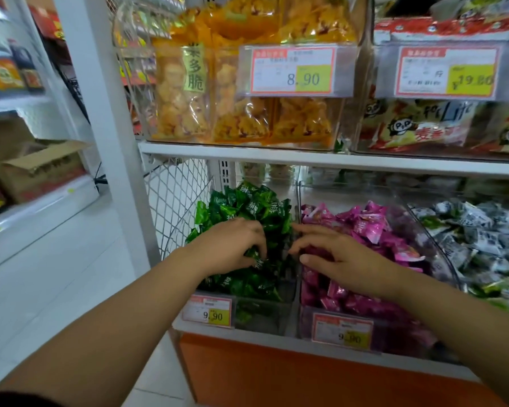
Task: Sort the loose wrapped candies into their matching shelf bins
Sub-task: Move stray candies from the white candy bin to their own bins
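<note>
Three clear bins stand side by side on the lower shelf. The left bin (pixel 265 315) holds green wrapped candies (pixel 247 207); the middle bin (pixel 306 324) holds pink wrapped candies (pixel 368 227); the right bin (pixel 441 254) holds grey-and-white wrapped candies (pixel 479 230). My left hand (pixel 229 248) rests palm down on the green pile, fingers curled and pinching a green candy (pixel 254 255) at its fingertips. My right hand (pixel 332 254) lies over the pink bin near the divider, fingers spread, with nothing visibly in it.
Price tags (pixel 209 311) hang on the bin fronts. The upper shelf (pixel 276 157) carries bins of orange snack bags (pixel 247 113) and panda-print packets (pixel 423 124). A white upright post (pixel 112 127) and wire mesh panel (pixel 177 195) stand left. A cardboard box (pixel 39 168) sits on the neighbouring shelf.
</note>
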